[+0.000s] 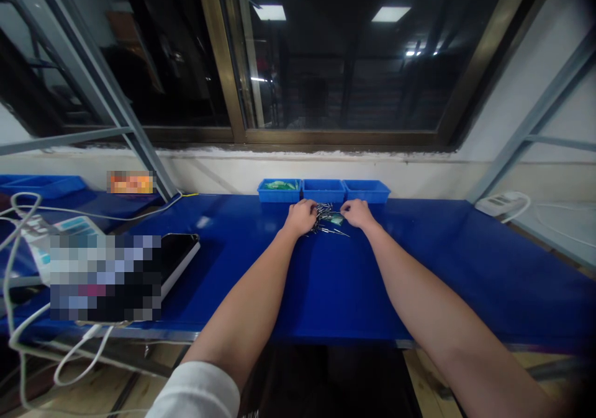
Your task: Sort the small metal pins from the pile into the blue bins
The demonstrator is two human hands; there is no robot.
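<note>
A loose heap of thin, dark and silvery metal pins (325, 209) lies on the blue table, a few of them strewn toward me. My left hand (302, 217) rests against the heap's left side with its fingers curled in; what they grip, if anything, is hidden. At the heap's right edge, my right hand (357, 213) has thumb and fingers pinched together, on something too small to name. Between the hands, close to the right fingertips, is a small greenish piece (336, 219).
Behind my hands stand three blue bins: a left bin (261, 195) with green pieces inside, a middle bin (323, 193) and a right bin (367, 193). A tablet-like device (179, 263) with white cables sits at left. A white power strip (500, 204) lies far right.
</note>
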